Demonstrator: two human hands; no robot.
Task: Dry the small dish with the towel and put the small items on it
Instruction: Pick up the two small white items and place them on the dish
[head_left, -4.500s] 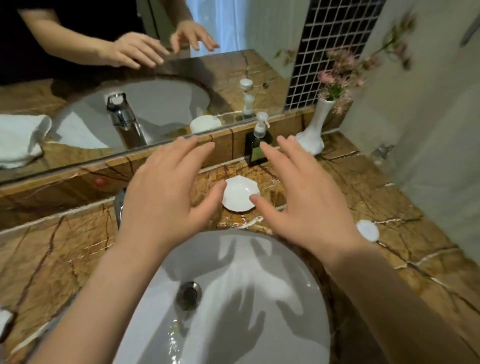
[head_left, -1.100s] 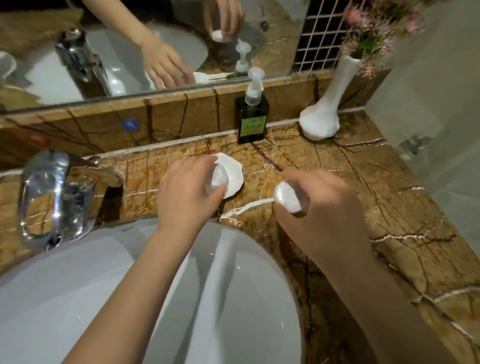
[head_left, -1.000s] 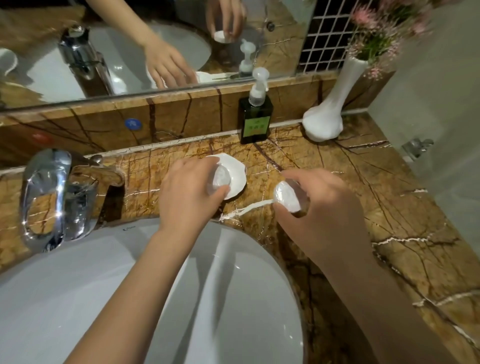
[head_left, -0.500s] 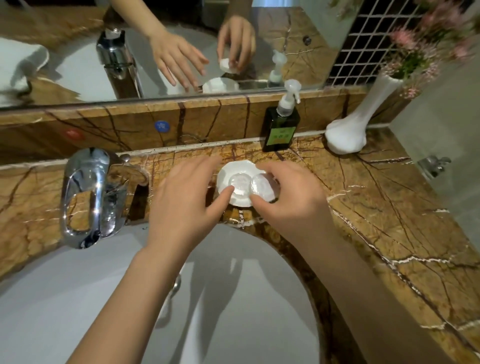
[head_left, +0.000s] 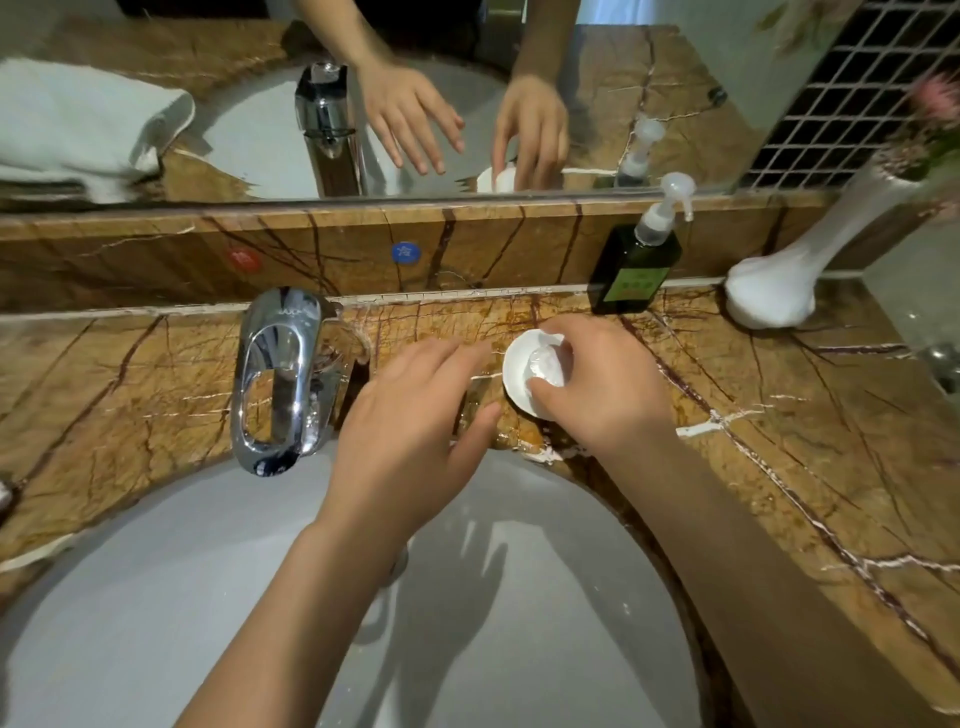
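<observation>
The small white dish (head_left: 514, 371) sits on the brown marble counter behind the basin. A small round white wrapped item (head_left: 545, 366) lies on it. My right hand (head_left: 602, 384) is over the dish's right side, its fingertips closed around that item. My left hand (head_left: 410, 415) hovers just left of the dish with fingers spread and nothing in it. A folded white towel (head_left: 78, 124) shows only in the mirror, at the far left. Whether a second item lies under my right hand is hidden.
A chrome faucet (head_left: 280, 374) stands left of my hands. The white basin (head_left: 156, 597) fills the foreground. A dark green pump bottle (head_left: 636, 265) and a white vase (head_left: 779, 286) stand against the back ledge, right of the dish.
My left hand let go of its item and drew back from the dish, opening. My right hand brought its item onto the dish and stays over it.
</observation>
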